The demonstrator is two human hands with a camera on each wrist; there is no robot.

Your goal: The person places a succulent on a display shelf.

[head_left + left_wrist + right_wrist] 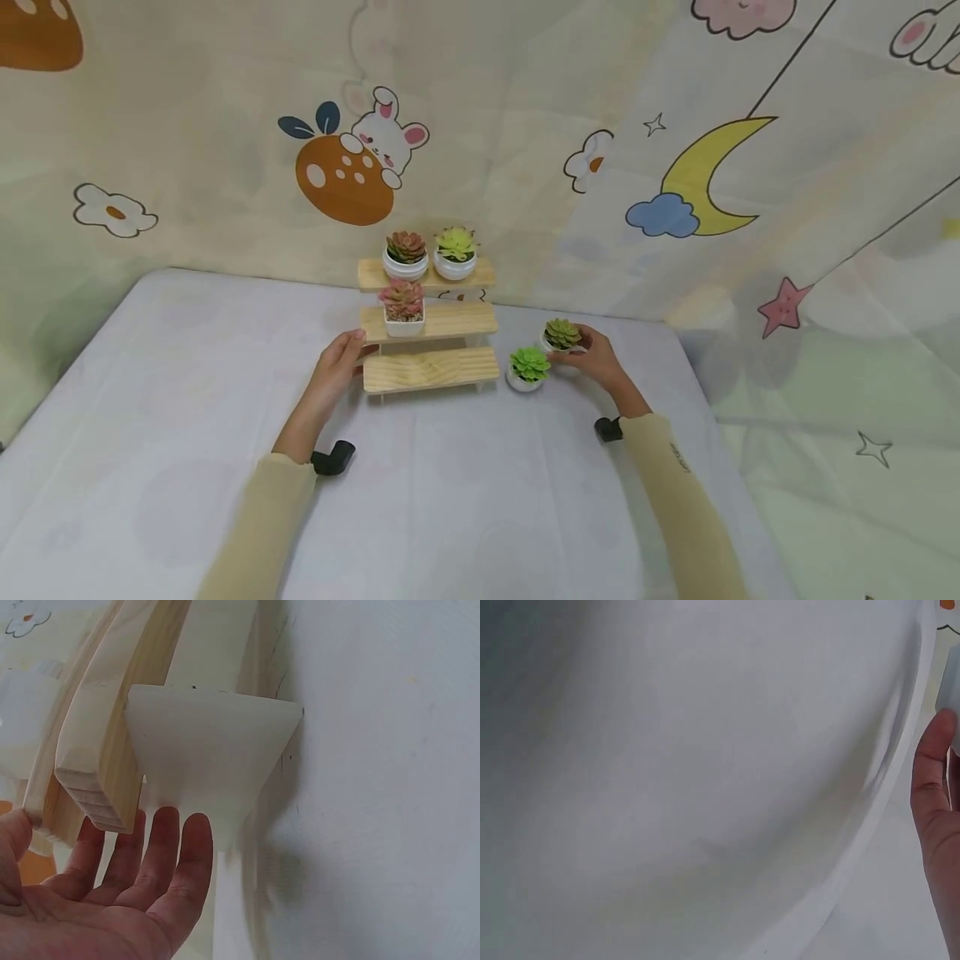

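My left hand (337, 365) is at the left end of a three-tier wooden shelf stand (431, 371), gripping the end of its middle tier. Its thumb touches the plank's end, while the other fingers reach below, beside the white side support (210, 739). On the right, my right hand (600, 365) pinches a dark green potted succulent (562, 333) by its white pot. That pot (950, 694) shows only partly in the right wrist view, thumb against it. Just in front stands a bright green potted succulent (529, 365).
Two potted succulents, one reddish-brown (406, 248) and one yellow-green (455, 244), stand on the top tier. A pink one in a square pot (404, 312) sits at the middle tier's left. A patterned cloth (510, 150) hangs behind the white-covered table (480, 500).
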